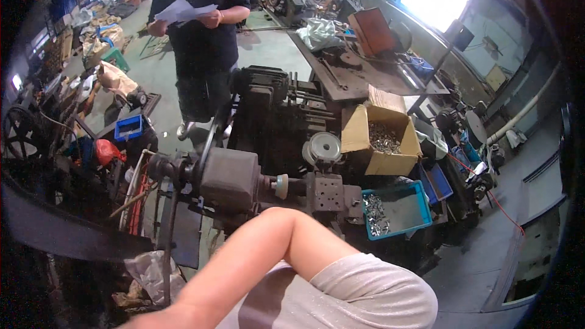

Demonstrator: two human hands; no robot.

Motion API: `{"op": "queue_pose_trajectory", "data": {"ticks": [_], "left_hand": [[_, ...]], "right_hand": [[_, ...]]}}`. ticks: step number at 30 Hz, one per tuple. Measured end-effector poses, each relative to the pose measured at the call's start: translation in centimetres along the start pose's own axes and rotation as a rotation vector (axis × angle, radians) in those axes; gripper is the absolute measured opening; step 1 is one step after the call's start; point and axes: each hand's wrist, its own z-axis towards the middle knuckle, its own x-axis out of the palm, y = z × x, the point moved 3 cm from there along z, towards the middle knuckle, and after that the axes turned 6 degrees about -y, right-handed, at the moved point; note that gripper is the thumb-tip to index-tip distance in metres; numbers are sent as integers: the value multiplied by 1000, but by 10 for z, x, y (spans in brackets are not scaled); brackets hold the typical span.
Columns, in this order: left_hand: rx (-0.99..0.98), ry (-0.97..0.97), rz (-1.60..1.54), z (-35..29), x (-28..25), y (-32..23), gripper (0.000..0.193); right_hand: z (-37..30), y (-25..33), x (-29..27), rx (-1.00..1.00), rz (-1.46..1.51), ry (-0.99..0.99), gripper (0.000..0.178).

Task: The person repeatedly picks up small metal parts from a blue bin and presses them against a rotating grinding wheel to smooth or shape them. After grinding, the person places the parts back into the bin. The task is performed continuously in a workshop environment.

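Note:
A bent bare arm, which looks like my right, crosses the lower middle, its light short sleeve (378, 286) at the right. The forearm runs down to the left, where the start of my right hand (159, 319) is cut off by the lower edge. Its fingers are hidden, so whether it holds anything does not show. My left hand is out of view. Beyond the elbow stands a dark, greasy lathe-like machine with a boxy housing (230, 173), a pale ring (281, 186) on its shaft and a drilled block (328, 193).
Small metal parts fill a cardboard box (359, 129) and lie in a teal tray (399, 231) right of the machine. Behind, a metal workbench (359, 85) carries a reddish-brown box (372, 31). Across the machine a person (204, 42) in black holds white papers (183, 12).

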Motion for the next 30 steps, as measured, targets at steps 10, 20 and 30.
{"op": "queue_pose_trajectory", "data": {"ticks": [10, 20, 30], "left_hand": [[-1344, -1049, 86, -223, -149, 99, 17], [-1556, -762, 82, -190, -126, 136, 62], [-1589, -365, 420, -184, -91, 168, 67]], "right_hand": [[-159, 71, -33, -88, -1162, -1121, 15], [-327, -22, -51, 171, -2130, -1876, 27], [-350, -40, -55, -222, -2134, -2068, 17]]}}
